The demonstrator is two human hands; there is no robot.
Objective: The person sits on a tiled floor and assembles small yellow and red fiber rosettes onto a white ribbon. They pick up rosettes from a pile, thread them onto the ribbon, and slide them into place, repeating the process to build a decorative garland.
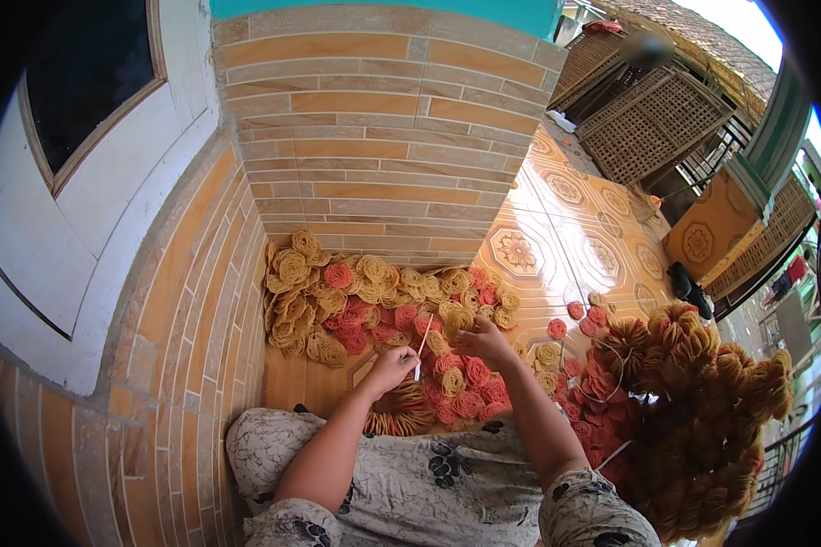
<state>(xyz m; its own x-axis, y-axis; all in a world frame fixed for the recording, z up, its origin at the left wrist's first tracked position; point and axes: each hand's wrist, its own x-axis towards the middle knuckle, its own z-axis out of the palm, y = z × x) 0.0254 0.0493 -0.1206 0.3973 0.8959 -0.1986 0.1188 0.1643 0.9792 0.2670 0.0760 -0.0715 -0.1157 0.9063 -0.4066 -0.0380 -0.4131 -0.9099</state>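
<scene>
My left hand (pixel 393 371) is closed on a thin pale stick (pixel 425 336) with a white lower end, tilted upward. To its right, the fingers of my right hand (pixel 486 345) are at the edge of a yellow coiled disc (pixel 456 316) and appear to grip it; part of the contact is hidden. Around both hands lie many lacy, noodle-like coiled discs, some yellow (pixel 292 268), others pink (pixel 476 370). Below my left hand, close to my lap, rests a ring of packed discs (pixel 401 408) in yellow and pink, partly covered by my arm.
Large bundles of strung discs (pixel 702 392) are heaped at my right, with a white strip (pixel 615 454) beside them. A stone-tiled wall (pixel 374 137) rises ahead; a white door (pixel 119 164) is on the left. Dark shoes (pixel 691 290) and woven racks (pixel 652 123) stand farther right on the patterned floor.
</scene>
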